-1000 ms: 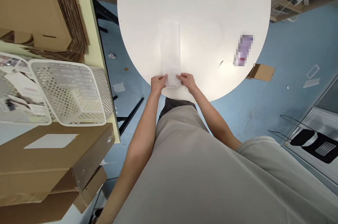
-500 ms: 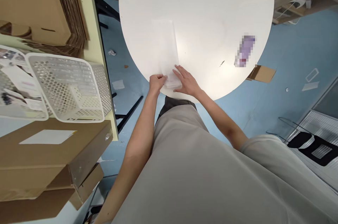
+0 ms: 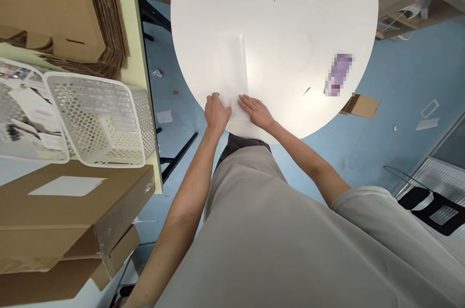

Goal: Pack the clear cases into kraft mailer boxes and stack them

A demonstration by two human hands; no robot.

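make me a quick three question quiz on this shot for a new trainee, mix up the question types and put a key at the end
1. True or false: the right hand is clenched in a fist.
2. What lies near the right edge of the round table? a) a white basket b) a blurred purple item c) a cardboard stack
3. Fill in: the floor is ____.

Key: 1. False, it is outstretched over the pale sheet. 2. b. 3. Blue.
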